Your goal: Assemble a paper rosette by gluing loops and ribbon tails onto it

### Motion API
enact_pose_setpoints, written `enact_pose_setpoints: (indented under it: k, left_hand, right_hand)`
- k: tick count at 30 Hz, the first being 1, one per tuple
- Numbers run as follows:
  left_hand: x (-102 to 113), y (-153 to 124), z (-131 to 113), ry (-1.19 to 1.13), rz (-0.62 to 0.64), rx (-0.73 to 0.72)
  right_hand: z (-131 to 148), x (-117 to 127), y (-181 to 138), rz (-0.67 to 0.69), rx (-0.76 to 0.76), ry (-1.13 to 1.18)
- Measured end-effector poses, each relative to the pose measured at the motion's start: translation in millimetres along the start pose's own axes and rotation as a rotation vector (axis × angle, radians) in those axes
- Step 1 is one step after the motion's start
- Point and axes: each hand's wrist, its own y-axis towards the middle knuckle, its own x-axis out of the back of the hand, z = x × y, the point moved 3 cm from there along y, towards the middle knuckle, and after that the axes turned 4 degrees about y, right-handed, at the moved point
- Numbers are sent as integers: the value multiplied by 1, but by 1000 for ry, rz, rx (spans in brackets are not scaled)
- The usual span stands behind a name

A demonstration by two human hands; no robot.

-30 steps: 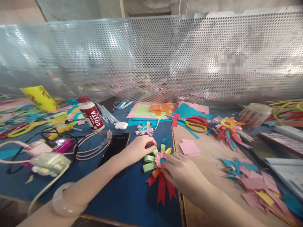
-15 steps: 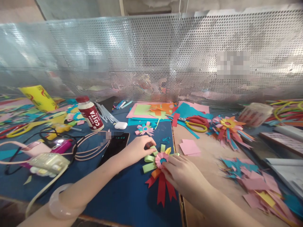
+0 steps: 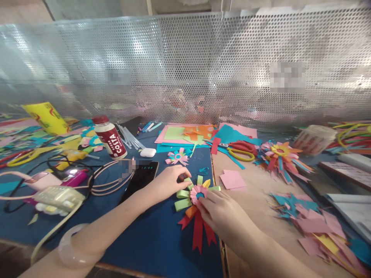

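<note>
Right hand [image 3: 227,212] bunched at the paper rosette [image 3: 195,195], six o'clock on my feed, grip hidden; left hand [image 3: 171,180] curled narrow at its edge, pinch unclear. COSTA COFFEE bottle [image 3: 109,139], nine o'clock; phone [image 3: 141,178], eight o'clock, digits blurred.

rosette [image 3: 195,190]: matt paper | panel [image 3: 188,58]: shiny perforated metal | phone [image 3: 141,178]: glossy

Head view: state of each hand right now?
Left hand: curled at the green loops of the paper rosette; grip unclear.
Right hand: over the rosette's right side, fingers on it; grip hidden.
</note>
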Motion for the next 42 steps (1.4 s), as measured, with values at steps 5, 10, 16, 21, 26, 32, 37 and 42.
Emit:
enact_pose_setpoints:
  k: [5, 10, 16, 21, 26, 32, 37, 42]
  left_hand:
    - [2, -1, -3, -19, 9, 20]
    - [4, -2, -3, -65, 0, 75]
    - [6, -4, -4, -21, 0, 39]
    - [6, -5, -7, -2, -14, 13]
    - [7, -7, -8, 2, -16, 16]
    - [8, -9, -7, 43, -48, 20]
    - [9, -12, -8, 24, -36, -17]
    - [1, -13, -9, 32, -33, -40]
  right_hand:
    - [3, 2, 0, -16, 5, 21]
    - [-9, 22, 6, -18, -102, 189]
    - [-50, 42, 7, 173, -409, 312]
    - [-57, 37, 4, 290, -484, 342]
    - [-57, 38, 6, 347, -488, 356]
    - [-66, 44, -1, 402, -608, 387]
    - [-65, 34, -7, 430, -604, 456]
    - [-63, 29, -8, 437, -578, 458]
